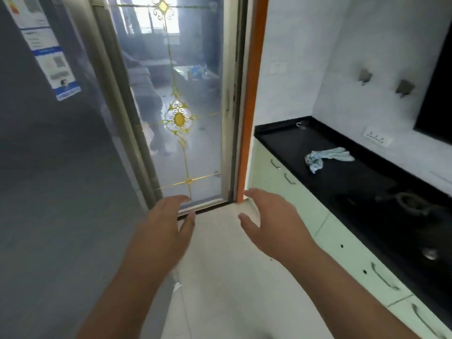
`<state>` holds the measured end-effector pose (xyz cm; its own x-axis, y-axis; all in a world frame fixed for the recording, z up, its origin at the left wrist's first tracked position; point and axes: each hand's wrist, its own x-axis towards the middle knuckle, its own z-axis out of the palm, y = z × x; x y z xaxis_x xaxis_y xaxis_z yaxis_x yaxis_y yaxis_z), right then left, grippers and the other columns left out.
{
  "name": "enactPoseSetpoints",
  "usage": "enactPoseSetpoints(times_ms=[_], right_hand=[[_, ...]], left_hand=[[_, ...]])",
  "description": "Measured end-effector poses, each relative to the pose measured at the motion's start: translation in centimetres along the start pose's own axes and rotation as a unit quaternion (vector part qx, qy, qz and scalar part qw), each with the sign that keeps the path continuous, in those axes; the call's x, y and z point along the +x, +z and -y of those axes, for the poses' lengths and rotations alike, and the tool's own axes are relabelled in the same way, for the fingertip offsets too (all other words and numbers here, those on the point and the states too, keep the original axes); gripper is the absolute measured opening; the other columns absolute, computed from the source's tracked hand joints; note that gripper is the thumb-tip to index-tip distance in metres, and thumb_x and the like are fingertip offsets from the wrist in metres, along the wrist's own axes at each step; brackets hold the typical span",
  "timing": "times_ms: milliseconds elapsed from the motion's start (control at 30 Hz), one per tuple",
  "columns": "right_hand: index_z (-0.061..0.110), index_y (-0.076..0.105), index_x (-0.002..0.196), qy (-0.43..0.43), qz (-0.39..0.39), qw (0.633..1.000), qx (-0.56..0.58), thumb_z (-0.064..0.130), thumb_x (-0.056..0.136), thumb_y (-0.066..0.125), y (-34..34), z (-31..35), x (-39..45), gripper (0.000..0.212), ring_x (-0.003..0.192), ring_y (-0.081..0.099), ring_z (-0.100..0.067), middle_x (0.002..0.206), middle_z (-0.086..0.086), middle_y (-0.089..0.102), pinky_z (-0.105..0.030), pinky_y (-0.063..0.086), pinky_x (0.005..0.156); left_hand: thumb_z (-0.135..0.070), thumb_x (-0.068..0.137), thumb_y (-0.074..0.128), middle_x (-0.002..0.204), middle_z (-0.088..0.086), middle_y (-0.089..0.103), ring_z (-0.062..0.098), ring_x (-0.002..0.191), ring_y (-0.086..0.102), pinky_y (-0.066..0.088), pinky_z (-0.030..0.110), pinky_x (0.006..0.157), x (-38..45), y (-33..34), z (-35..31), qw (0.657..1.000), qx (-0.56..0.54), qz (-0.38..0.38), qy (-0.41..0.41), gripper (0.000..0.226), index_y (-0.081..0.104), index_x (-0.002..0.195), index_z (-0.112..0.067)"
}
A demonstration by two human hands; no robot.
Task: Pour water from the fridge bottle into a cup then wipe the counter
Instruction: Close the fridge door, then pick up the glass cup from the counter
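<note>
A grey fridge (49, 167) fills the left side, its door closed, with a blue and white label near the top. A black counter (354, 182) runs along the right wall, and a crumpled light blue cloth (322, 156) lies on it. My left hand (166, 223) and my right hand (271, 221) are held out in front of me above the white floor, fingers relaxed and spread, holding nothing. No bottle or cup is in sight.
A glass door (181, 106) with gold ornament stands straight ahead, framed on its right by an orange post (249, 106). Pale green drawers (342, 245) with metal handles sit under the counter. A gas burner (406, 201) sits on the counter's near part. Wall sockets (376, 138) are behind.
</note>
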<state>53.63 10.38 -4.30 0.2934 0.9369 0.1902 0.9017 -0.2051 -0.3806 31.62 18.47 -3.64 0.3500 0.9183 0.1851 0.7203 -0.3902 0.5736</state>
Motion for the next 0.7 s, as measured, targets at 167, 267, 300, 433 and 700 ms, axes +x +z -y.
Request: enactPoseSetpoints(times_ms=[167,267,300,433,700], right_hand=[[0.034,0.047,0.149,0.139,-0.026,0.99,-0.011,0.051,0.098,0.057,-2.5,-9.2,-2.5,0.055,0.136,0.051,-0.013,0.149,0.016,0.054,-0.034,0.04,0.111],[0.034,0.047,0.149,0.2,-0.029,0.979,-0.002,0.05,0.098,0.058,-2.6,-13.6,-2.6,0.054,0.136,0.05,-0.015,0.146,0.014,0.057,-0.036,0.042,0.109],[0.034,0.047,0.149,0.216,-0.026,0.976,0.007,0.049,0.098,0.058,-2.4,-14.8,-2.1,0.054,0.136,0.05,-0.016,0.145,0.013,0.058,-0.038,0.044,0.108],[0.031,0.049,0.149,0.233,-0.026,0.97,0.058,0.045,0.099,0.06,-0.8,-18.3,1.7,0.053,0.138,0.049,-0.017,0.148,0.012,0.056,-0.039,0.044,0.11],[0.027,0.046,0.151,0.195,-0.001,0.977,0.086,0.045,0.1,0.059,0.7,-22.7,13.1,0.055,0.139,0.05,-0.016,0.154,0.008,0.05,-0.037,0.042,0.109]], left_hand=[[-0.032,0.101,0.061,0.127,-0.005,0.062,0.019,0.122,0.058,0.042,0.031,0.101,4.1,6.6,-6.0,0.992,-0.019,0.077,0.094,0.027,0.067,0.126,-0.024],[-0.037,0.102,0.056,0.131,-0.006,0.063,0.018,0.125,0.058,0.045,0.04,0.109,5.8,10.2,-8.6,0.983,-0.011,0.127,0.13,0.031,0.064,0.13,-0.028],[-0.039,0.102,0.055,0.133,-0.008,0.063,0.017,0.126,0.058,0.045,0.04,0.11,6.3,11.2,-9.2,0.981,0.0,0.141,0.135,0.032,0.063,0.131,-0.029],[-0.041,0.103,0.056,0.136,-0.01,0.061,0.016,0.122,0.06,0.048,0.038,0.106,9.1,13.8,-10.3,0.976,0.039,0.176,0.122,0.032,0.062,0.132,-0.031],[-0.035,0.102,0.06,0.133,-0.004,0.064,0.023,0.119,0.062,0.05,0.047,0.104,18.4,16.3,-11.2,0.984,0.065,0.142,0.082,0.031,0.065,0.131,-0.027]])
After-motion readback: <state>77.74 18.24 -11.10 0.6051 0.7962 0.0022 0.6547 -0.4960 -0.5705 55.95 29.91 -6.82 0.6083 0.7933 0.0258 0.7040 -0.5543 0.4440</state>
